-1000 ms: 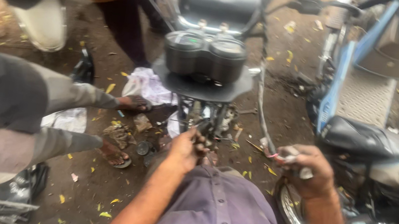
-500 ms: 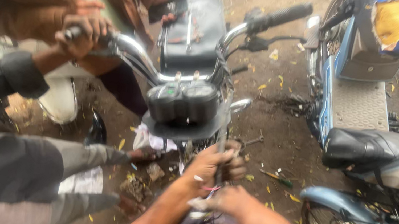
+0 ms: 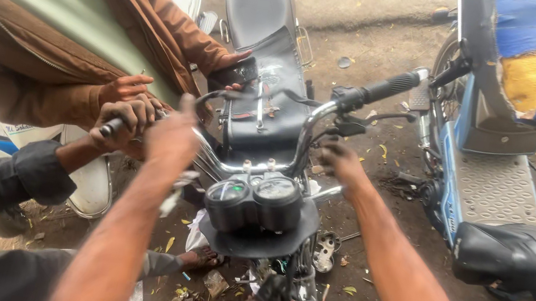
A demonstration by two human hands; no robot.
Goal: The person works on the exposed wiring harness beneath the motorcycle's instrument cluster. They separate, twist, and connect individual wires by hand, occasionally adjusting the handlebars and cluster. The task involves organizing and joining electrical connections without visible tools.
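the left hand (image 3: 173, 133) rests on the left side of the chrome handlebar (image 3: 298, 141), its fingers curled over the bar and hidden behind the back of the hand, so how tightly they grip cannot be told. the right hand (image 3: 342, 164) reaches up just below the bar's right bend, fingers bent and close to the brake lever (image 3: 379, 115), contact unclear. left of the left fingers a co-worker's hand (image 3: 124, 121) clasps the grip end, and the twin gauges (image 3: 252, 199) sit below between both hands.
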